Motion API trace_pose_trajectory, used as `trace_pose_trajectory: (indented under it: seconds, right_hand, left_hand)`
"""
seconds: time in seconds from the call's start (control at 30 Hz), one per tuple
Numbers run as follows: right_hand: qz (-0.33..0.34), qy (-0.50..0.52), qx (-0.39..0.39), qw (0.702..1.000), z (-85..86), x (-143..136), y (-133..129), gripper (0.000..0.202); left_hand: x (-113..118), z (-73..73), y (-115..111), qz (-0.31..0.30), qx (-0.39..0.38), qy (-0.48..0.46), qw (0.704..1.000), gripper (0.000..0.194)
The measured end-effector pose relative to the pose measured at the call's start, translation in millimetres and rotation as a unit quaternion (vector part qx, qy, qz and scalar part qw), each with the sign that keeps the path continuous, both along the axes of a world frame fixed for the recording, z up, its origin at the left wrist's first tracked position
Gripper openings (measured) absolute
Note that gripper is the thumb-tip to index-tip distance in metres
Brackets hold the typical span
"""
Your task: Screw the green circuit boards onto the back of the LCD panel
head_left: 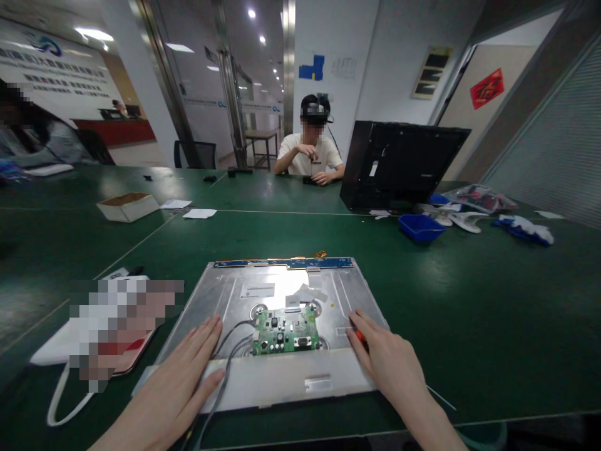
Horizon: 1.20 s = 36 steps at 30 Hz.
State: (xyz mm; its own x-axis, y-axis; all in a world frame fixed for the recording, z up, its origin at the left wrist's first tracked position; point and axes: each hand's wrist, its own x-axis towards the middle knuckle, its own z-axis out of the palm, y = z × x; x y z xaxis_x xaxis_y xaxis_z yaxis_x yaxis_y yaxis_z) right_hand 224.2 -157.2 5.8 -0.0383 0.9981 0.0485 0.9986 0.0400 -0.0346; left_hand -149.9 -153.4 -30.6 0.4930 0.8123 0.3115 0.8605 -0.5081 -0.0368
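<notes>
A silver metal display panel point(277, 382) lies on the green table in front of me, with a green circuit board point(286, 331) at its middle and a blue strip board point(282, 264) along its far edge. My left hand point(183, 369) rests flat on the panel's left side, fingers together and stretched out, beside dark cables point(228, 369) running from the board. On the right side of the panel, my right hand point(385, 354) holds a small red-orange tool point(360, 336), mostly hidden under its fingers.
Left of the panel lie a white and pink device point(134, 354) and a white cable point(59, 401). Farther back are an open box point(128, 207), a blue tray point(421, 227), a black monitor point(404, 166) and gloves point(526, 229). A person point(310, 147) sits opposite; another is at far left.
</notes>
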Motion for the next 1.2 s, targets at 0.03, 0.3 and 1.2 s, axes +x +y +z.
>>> trace_pose_trajectory:
  seconds: [0.03, 0.3, 1.2]
  right_hand:
    - [-0.002, -0.003, 0.002, 1.000, 0.0, 1.4, 0.0, 0.044]
    - [-0.037, -0.009, 0.023, 0.999, 0.5, 27.5, 0.8, 0.042]
    - [-0.060, 0.010, 0.119, 0.991, -22.8, 146.9, 38.9, 0.039]
  left_hand:
    - [1.1, 0.8, 0.6, -0.004, -0.002, 0.000, 1.000, 0.072]
    - [25.9, 9.5, 9.1, -0.035, -0.059, 0.001, 0.998, 0.073]
    - [177.3, 43.0, 32.7, -0.239, -0.259, -0.070, 0.933, 0.071]
